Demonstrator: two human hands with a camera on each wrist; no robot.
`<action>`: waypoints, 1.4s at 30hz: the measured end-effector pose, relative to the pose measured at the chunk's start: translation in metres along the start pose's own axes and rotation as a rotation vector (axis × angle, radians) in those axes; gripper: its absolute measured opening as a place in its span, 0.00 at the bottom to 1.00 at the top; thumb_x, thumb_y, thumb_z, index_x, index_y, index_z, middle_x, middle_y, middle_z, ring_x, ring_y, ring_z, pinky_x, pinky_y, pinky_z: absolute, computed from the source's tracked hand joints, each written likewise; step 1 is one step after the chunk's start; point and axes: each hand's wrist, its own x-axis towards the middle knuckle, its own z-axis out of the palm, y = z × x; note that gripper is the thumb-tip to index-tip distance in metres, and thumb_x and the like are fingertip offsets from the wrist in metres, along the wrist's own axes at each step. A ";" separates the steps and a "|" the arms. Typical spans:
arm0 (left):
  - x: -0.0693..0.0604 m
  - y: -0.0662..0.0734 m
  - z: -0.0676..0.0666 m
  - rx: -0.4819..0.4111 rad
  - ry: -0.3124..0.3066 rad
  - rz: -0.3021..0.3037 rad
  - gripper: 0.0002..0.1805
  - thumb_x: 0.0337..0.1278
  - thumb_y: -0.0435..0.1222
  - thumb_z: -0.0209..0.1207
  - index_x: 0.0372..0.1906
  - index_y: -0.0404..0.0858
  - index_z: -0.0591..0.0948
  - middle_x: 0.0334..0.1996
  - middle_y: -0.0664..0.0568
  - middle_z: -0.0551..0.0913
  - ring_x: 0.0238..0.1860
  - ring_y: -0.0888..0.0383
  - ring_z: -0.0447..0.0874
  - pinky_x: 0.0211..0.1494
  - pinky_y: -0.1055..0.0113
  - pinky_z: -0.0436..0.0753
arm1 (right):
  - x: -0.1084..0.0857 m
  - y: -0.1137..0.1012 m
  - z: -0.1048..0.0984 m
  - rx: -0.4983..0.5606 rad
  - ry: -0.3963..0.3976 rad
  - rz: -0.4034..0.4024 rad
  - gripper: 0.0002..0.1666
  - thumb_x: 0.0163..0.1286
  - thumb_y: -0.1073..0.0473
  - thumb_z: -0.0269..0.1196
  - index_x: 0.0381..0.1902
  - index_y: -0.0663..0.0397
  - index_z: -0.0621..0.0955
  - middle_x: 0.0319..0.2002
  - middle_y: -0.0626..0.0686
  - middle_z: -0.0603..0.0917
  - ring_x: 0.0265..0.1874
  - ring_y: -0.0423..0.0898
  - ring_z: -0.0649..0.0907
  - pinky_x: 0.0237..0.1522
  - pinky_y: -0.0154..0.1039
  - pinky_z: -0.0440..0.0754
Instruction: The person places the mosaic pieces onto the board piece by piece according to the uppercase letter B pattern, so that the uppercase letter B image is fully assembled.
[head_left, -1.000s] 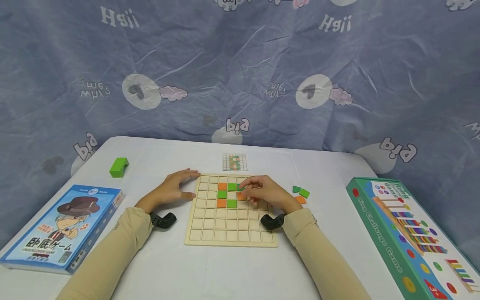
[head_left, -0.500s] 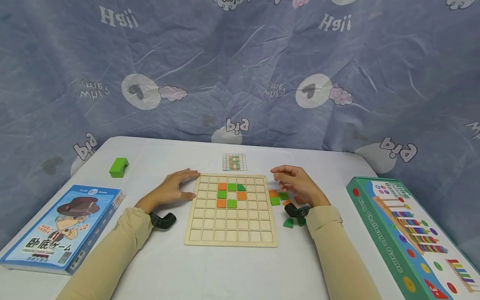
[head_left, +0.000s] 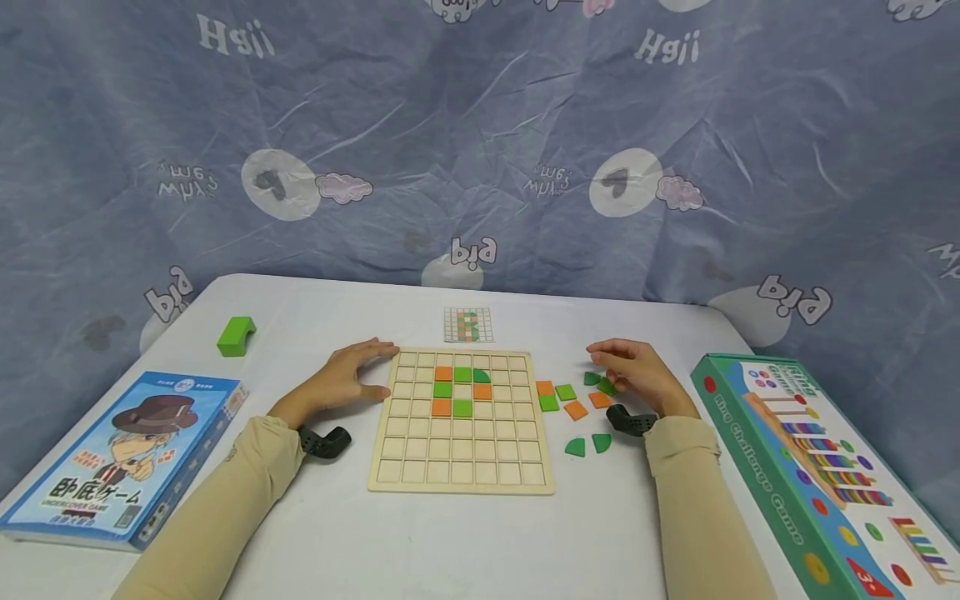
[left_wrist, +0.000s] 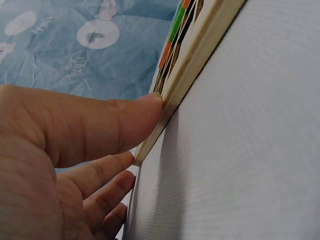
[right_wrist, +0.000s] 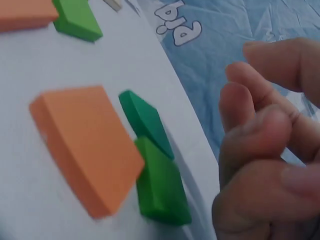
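Observation:
A wooden grid board [head_left: 461,473] lies in the middle of the table. Orange and green square tiles [head_left: 462,408] and one dark green quarter-circle tile [head_left: 482,377] sit in its upper cells. My left hand [head_left: 343,379] rests at the board's left edge, thumb tip against the rim in the left wrist view, fingers extended. Over the loose tiles to the board's right hovers my right hand [head_left: 637,371], fingers loosely bent and holding nothing. Below it, the right wrist view shows an orange tile [right_wrist: 92,145], a green square tile [right_wrist: 162,187] and a dark green tile [right_wrist: 146,122].
Two quarter-circle tiles [head_left: 575,447] lie nearer the front. A small pattern card [head_left: 469,325] is behind the board. A green arch block [head_left: 236,336] and a blue game box [head_left: 123,458] stand at left. A Ring Challenge Game box [head_left: 817,475] occupies the right side.
My right hand has left the board and moved right over the loose tiles. A dark green quarter-circle tile now shows uncovered in the board's upper row. My left hand has stayed put.

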 end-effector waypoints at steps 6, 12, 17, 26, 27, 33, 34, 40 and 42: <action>0.000 -0.001 0.000 0.016 0.000 -0.007 0.44 0.58 0.45 0.74 0.77 0.31 0.74 0.79 0.33 0.70 0.83 0.29 0.56 0.80 0.25 0.49 | 0.002 0.010 -0.007 -0.002 0.015 0.029 0.25 0.81 0.58 0.65 0.66 0.72 0.80 0.31 0.44 0.80 0.21 0.38 0.71 0.23 0.29 0.70; 0.001 -0.002 0.001 0.017 0.002 -0.002 0.44 0.57 0.45 0.74 0.77 0.31 0.75 0.78 0.33 0.70 0.83 0.29 0.56 0.80 0.25 0.49 | 0.003 0.020 -0.008 -0.037 -0.012 0.047 0.26 0.79 0.59 0.67 0.67 0.72 0.80 0.26 0.42 0.77 0.18 0.39 0.68 0.21 0.31 0.66; 0.000 0.000 0.000 0.009 0.002 -0.004 0.44 0.57 0.45 0.74 0.77 0.31 0.74 0.79 0.33 0.70 0.83 0.28 0.56 0.80 0.25 0.48 | 0.002 0.018 -0.004 -0.091 -0.016 0.032 0.28 0.73 0.62 0.72 0.66 0.71 0.81 0.35 0.43 0.83 0.20 0.39 0.68 0.22 0.33 0.67; 0.001 -0.002 0.001 0.013 0.002 -0.005 0.43 0.58 0.45 0.73 0.77 0.31 0.75 0.78 0.33 0.70 0.83 0.29 0.56 0.81 0.25 0.48 | 0.001 0.015 0.001 -0.207 -0.007 0.020 0.26 0.67 0.64 0.75 0.60 0.70 0.85 0.37 0.48 0.79 0.36 0.45 0.74 0.36 0.34 0.73; 0.001 -0.003 0.001 0.012 0.000 -0.007 0.43 0.58 0.45 0.73 0.77 0.31 0.74 0.79 0.33 0.70 0.83 0.29 0.55 0.81 0.25 0.48 | 0.001 0.014 0.001 -0.218 -0.005 0.017 0.25 0.67 0.64 0.75 0.59 0.71 0.86 0.38 0.49 0.79 0.39 0.46 0.74 0.38 0.34 0.73; 0.001 -0.005 0.002 -0.001 -0.006 -0.017 0.43 0.59 0.44 0.73 0.78 0.31 0.74 0.79 0.33 0.69 0.84 0.29 0.54 0.82 0.26 0.45 | 0.000 0.013 0.004 -0.260 0.013 0.003 0.23 0.68 0.62 0.75 0.57 0.71 0.86 0.44 0.54 0.84 0.43 0.48 0.75 0.41 0.35 0.75; 0.001 -0.005 0.002 -0.002 -0.007 -0.017 0.43 0.60 0.44 0.72 0.78 0.31 0.74 0.79 0.33 0.69 0.84 0.29 0.54 0.82 0.26 0.45 | 0.000 0.013 0.004 -0.263 0.017 0.000 0.23 0.69 0.62 0.74 0.57 0.71 0.86 0.46 0.55 0.84 0.41 0.47 0.75 0.39 0.35 0.75; 0.001 -0.004 0.002 -0.005 -0.007 -0.023 0.43 0.60 0.44 0.72 0.78 0.32 0.74 0.79 0.33 0.69 0.84 0.29 0.53 0.82 0.26 0.45 | 0.003 0.009 0.005 -0.205 0.030 -0.028 0.22 0.74 0.61 0.71 0.60 0.68 0.82 0.47 0.55 0.83 0.22 0.41 0.72 0.24 0.34 0.73; 0.002 -0.005 0.003 -0.007 -0.005 -0.021 0.43 0.59 0.43 0.73 0.77 0.32 0.74 0.79 0.33 0.69 0.84 0.29 0.54 0.82 0.26 0.46 | 0.003 0.007 0.006 -0.167 0.025 -0.051 0.22 0.75 0.62 0.71 0.60 0.69 0.80 0.43 0.54 0.83 0.21 0.40 0.74 0.24 0.33 0.76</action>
